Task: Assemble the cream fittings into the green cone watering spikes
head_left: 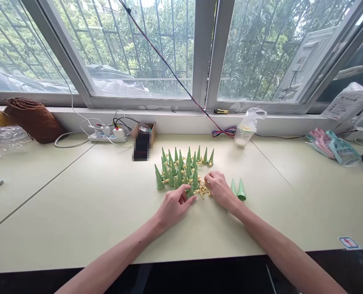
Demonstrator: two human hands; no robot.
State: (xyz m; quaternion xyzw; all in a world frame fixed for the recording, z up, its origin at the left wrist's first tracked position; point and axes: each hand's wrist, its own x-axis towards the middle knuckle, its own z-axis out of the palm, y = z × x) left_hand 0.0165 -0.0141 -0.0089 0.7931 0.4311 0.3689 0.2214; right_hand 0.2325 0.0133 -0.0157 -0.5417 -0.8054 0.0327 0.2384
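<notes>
By the left hand (173, 205) an upright cone (191, 191) is being gripped, yellow pieces (202, 192) lying nearer the right hand (219, 188), grip unclear.

One cone (191, 192) is in the left hand (173, 206), over twenty cones (179, 177) beyond it, too crowded for an exact count. Two cones (241, 191) show right of the right hand (218, 187). Between the hands, several overlapping pegs (204, 191); beyond the right, one cup (243, 134), one cutter (221, 111).
</notes>
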